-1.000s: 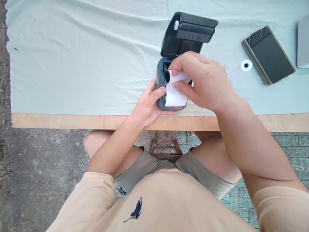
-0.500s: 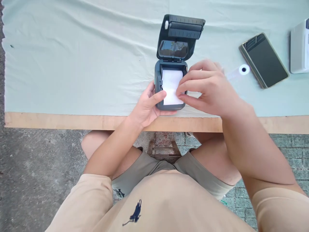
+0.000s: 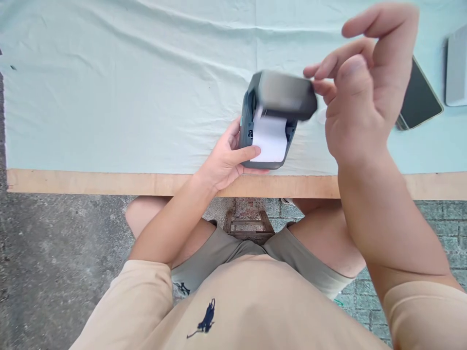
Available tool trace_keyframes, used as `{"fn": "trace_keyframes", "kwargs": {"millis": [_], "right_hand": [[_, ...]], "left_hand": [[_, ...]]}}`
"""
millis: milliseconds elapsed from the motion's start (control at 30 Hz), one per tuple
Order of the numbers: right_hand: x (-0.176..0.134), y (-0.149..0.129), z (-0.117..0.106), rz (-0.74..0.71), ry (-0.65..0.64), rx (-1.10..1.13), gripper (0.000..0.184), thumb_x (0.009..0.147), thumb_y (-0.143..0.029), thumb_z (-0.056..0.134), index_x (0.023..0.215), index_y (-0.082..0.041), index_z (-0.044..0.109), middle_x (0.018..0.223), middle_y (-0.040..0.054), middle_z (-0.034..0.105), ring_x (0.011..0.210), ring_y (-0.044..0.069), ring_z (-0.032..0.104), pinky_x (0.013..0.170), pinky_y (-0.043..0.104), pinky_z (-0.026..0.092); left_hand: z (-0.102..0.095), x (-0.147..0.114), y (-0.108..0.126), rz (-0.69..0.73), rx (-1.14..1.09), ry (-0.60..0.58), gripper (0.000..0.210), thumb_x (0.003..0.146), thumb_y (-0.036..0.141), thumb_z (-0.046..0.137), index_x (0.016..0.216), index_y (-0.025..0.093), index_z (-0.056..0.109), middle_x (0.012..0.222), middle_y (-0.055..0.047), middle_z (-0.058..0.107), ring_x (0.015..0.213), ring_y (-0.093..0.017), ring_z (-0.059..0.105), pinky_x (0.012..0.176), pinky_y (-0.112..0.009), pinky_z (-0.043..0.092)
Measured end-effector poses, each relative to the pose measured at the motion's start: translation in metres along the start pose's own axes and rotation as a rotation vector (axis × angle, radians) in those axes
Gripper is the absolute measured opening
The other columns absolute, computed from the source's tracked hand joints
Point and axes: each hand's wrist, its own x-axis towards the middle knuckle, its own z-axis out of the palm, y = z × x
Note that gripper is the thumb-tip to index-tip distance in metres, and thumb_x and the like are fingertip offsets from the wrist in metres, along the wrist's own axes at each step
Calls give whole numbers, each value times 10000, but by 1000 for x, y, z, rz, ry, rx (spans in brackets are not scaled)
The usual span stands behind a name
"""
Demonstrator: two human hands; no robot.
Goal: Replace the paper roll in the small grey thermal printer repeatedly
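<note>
A dark grey portable printer [image 3: 245, 121] stands tilted over the cloth near the table's front edge. My left hand [image 3: 228, 158] grips it from the left and below, thumb resting on the white paper [image 3: 270, 138] inside. The printer's lid [image 3: 288, 92], blurred by motion, hangs partly lowered over the far part of the paper. At the lid's right edge is my right hand [image 3: 368, 82], raised, its fingers bent and apart. Its lower fingertips are at the lid's corner; whether they press on it I cannot tell.
A dark-screened phone [image 3: 419, 97] lies at the right, partly behind my right hand. Beyond it a white device [image 3: 457, 70] is cut by the frame edge. Pale green cloth [image 3: 127, 97] covers the table, with a bare wooden strip [image 3: 102, 182] along the front.
The lid has swung from upright down toward the printer body. My right hand has left the paper and moved up and right. The printer has turned slightly in my left hand.
</note>
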Motion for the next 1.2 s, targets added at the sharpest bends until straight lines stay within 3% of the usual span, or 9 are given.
{"fn": "trace_keyframes", "kwargs": {"millis": [200, 367, 433, 567, 733, 900, 1033, 1100, 1200], "right_hand": [[-3, 11, 16, 66, -15, 69, 706, 1029, -687, 1061, 1603, -439, 734, 1556, 77, 795, 1503, 376, 811, 1004, 468, 828], [-4, 34, 19, 165, -82, 194, 674, 1032, -686, 1016, 1569, -420, 707, 1547, 65, 817, 1392, 329, 845, 961, 436, 832], [-4, 38, 21, 197, -98, 234, 698, 1020, -707, 1010, 1574, -429, 689, 1551, 62, 818, 1408, 328, 836, 951, 432, 836], [-3, 39, 22, 211, -106, 260, 735, 976, -762, 1040, 1535, -441, 687, 1563, 68, 804, 1433, 347, 822, 931, 447, 844], [-3, 28, 18, 256, -140, 259, 811, 992, -805, 1031, 1612, -471, 628, 1431, 54, 821, 1303, 334, 852, 937, 464, 839], [-4, 17, 5, 194, -218, 304, 731, 1067, -667, 949, 1684, -432, 637, 1645, 71, 798, 1542, 347, 791, 1235, 535, 796], [-8, 24, -9, 109, -307, 224, 1116, 792, -510, 1129, 1782, -483, 614, 1818, 55, 717, 1524, 388, 817, 1361, 638, 736], [-9, 25, -17, 16, -269, 111, 1189, 726, -454, 1132, 1794, -529, 615, 1901, 36, 659, 1638, 443, 749, 1359, 689, 722], [-7, 16, -26, -121, -125, -68, 1094, 779, -384, 1077, 1764, -561, 636, 1842, 28, 695, 1636, 454, 728, 1227, 659, 768]], "left_hand": [[2, -3, 0, 27, -20, 10, 834, 830, 639, 1166, 1495, 363, 745, 1463, -55, 907, 1291, -459, 979, 791, -483, 871], [-2, -3, 0, 15, -44, -7, 891, 831, 683, 1159, 1543, 374, 720, 1517, -55, 924, 1330, -468, 977, 786, -463, 871], [-3, 0, 1, 3, -61, -23, 824, 929, 727, 1067, 1589, 367, 729, 1558, -63, 921, 1390, -482, 960, 833, -492, 886], [-2, 6, 3, -62, -121, -40, 594, 1212, 728, 665, 1651, 338, 758, 1606, -71, 923, 1556, -513, 895, 1005, -635, 896], [1, 9, 6, -142, -165, 15, 633, 1292, 706, 502, 1748, 338, 742, 1592, -75, 944, 1596, -507, 880, 1142, -712, 864], [2, 5, 8, -163, -215, 50, 662, 1316, 703, 473, 1869, 383, 646, 1687, -56, 916, 1638, -463, 865, 1211, -683, 848], [1, 6, 5, -126, -165, 67, 591, 1294, 684, 537, 1708, 335, 771, 1601, -74, 951, 1590, -463, 892, 1091, -604, 889], [0, 7, 3, -101, -135, 87, 535, 1263, 686, 607, 1570, 311, 831, 1581, -83, 958, 1562, -473, 902, 1043, -589, 898], [0, 7, 1, -74, -130, 98, 495, 1221, 704, 692, 1481, 311, 842, 1568, -83, 959, 1581, -488, 891, 1084, -630, 889]]}}
